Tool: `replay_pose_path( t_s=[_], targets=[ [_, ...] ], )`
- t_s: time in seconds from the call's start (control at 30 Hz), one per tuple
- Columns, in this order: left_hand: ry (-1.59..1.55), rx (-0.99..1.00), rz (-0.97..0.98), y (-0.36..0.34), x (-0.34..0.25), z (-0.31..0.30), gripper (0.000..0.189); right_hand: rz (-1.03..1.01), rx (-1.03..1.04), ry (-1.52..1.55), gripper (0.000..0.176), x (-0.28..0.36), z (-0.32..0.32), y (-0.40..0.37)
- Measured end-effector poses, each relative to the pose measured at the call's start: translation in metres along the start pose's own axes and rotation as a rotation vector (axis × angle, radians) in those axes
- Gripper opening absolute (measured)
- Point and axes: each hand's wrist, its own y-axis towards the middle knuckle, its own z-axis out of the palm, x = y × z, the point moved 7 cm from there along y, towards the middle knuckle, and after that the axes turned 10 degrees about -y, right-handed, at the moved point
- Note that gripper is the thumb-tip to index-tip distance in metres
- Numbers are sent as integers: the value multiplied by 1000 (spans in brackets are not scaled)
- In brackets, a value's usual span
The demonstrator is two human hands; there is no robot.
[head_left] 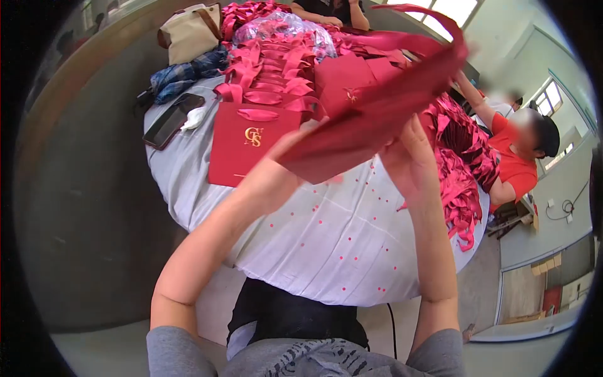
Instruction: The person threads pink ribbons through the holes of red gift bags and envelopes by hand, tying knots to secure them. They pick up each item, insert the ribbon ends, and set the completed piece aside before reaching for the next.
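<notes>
A red paper gift bag (377,116) with a ribbon handle is held up, tilted, over the table, its ribbon looping out at the upper right. My left hand (279,173) grips the bag's lower left end, the fingers mostly hidden behind it. At the lower right edge, my right hand (408,157) is closed on the bag, with some fingers behind the paper. Just left of my left hand lies a row of finished-looking red bags, the front one (239,147) showing a gold monogram and a pink-red ribbon.
A white-covered round table (326,251) carries scattered red dots. A phone (169,122), white crumpled tissue (193,118), blue plaid umbrella (188,72) and cream bag (191,34) sit at left. Ribboned bags (465,138) pile up at right, beside a person in red (509,151). Another person (330,12) sits opposite.
</notes>
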Motion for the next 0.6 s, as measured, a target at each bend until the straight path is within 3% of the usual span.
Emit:
replay_pose_path(
  t_s=[0.07,0.1,0.13,0.17,0.2,0.23,0.27,0.3,0.37,0.4,0.47,0.53,0.6],
  targets=[
    [-221,269,-233,-4,12,21,65,23,131,147,35,-19,7,5],
    [-288,331,-281,-8,17,23,62,110,113,37,45,-33,4,5],
    [-400,410,-291,-13,13,26,48,120,200,122,38,-42,11,4],
    [-453,202,-250,-17,12,14,32,129,286,207,33,-49,22,0],
    [-526,222,-267,-16,13,6,22,102,300,203,37,-46,30,-3],
    [-473,77,-239,-15,15,-9,22,134,232,92,42,-47,37,-4],
    [-350,20,-226,-18,10,-18,23,166,160,-17,48,-46,41,-6],
    [-228,-36,-218,-23,3,-24,25,254,176,118,56,-50,47,-11],
    [147,-309,30,-34,-23,-49,30,372,-179,-15,53,-63,14,-28],
    [164,-243,97,-35,-33,-57,32,561,-341,100,53,-77,4,-20],
    [300,-376,262,-44,-55,-69,31,421,144,609,55,-72,33,1],
    [364,-412,333,-47,-58,-92,32,392,202,594,57,-70,37,7],
    [1111,-649,382,-56,-63,-111,33,400,79,272,59,-75,37,10]
  ],
)
